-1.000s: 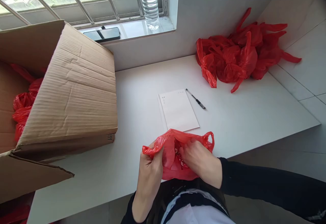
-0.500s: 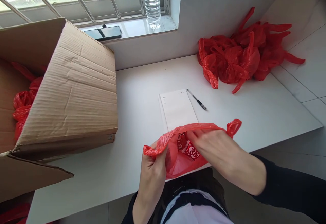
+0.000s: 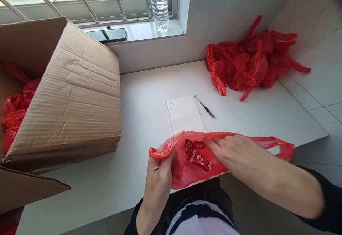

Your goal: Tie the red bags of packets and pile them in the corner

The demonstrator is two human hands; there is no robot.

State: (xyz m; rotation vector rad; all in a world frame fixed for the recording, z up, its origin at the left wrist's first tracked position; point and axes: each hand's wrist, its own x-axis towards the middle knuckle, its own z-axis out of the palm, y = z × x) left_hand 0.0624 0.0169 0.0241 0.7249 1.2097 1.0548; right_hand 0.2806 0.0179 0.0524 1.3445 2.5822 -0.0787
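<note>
A thin red plastic bag hangs open at the table's front edge. My left hand is closed on its bunched left handle, thumb on top. Inside lie several small red-wrapped sweets with white print, among them a flat sweet and a darker sweet. My right hand reaches over the bag's mouth from the right. Its fingers are stretched out towards the sweets, with nothing visible in them; the fingertips are partly hidden. The bag's right handle spreads out loose beyond my right wrist.
A cardboard box with red bags inside stands on the left. Tied red bags are heaped at the back right. A notebook and pen lie mid-table. The windowsill holds a bottle and phone.
My right hand has drawn back a little from inside the bag, uncovering more sweets. The bag's right side has stretched out to the right. My left hand keeps its grip.
</note>
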